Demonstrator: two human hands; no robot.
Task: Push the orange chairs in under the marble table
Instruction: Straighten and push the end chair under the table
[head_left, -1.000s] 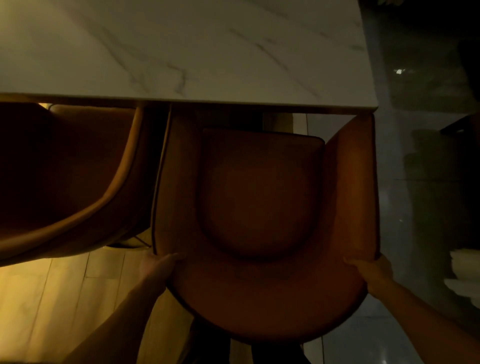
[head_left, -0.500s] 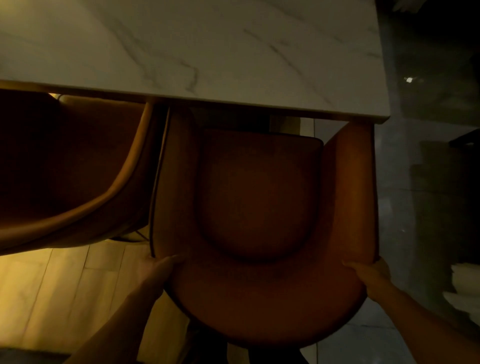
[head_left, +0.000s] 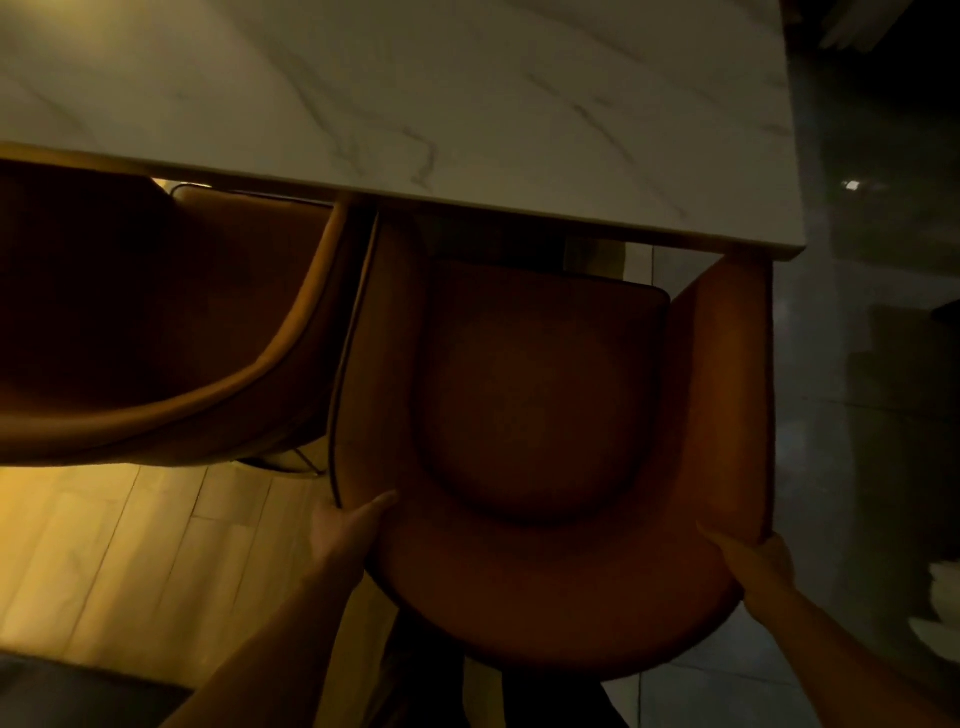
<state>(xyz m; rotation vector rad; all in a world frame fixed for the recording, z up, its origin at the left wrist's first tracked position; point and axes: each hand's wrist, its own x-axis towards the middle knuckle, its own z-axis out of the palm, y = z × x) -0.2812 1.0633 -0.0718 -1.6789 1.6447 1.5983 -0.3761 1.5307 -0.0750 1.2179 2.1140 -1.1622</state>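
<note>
At the left edge of the frame a second orange chair sits in deep shadow, its curved back rim sweeping from lower left up toward the table edge, its front tucked beneath the marble table, whose pale veined top fills the upper part of the frame and ends at a corner in the upper right. Below that chair, in the lower left, lies a warm-lit wooden floor. Moving toward the centre, the left hand comes up from the bottom of the frame and grips the left rear corner of the orange chair, thumb laid over the inner face of the back rim and the rest of the hand against the outer shell; the fingers behind the rim are hidden. This chair fills the middle of the frame: its rounded seat cushion faces up, its two side arms run toward the table, and their front ends sit just under the table's near edge, while most of the seat and the curved back lie outside it. On the right, the right hand clasps the right rear corner of the same chair, thumb on the inner face, fingers wrapped behind. Right of the chair is dark glossy tiled floor, and some pale, blurred shapes sit at the lower right edge.
</note>
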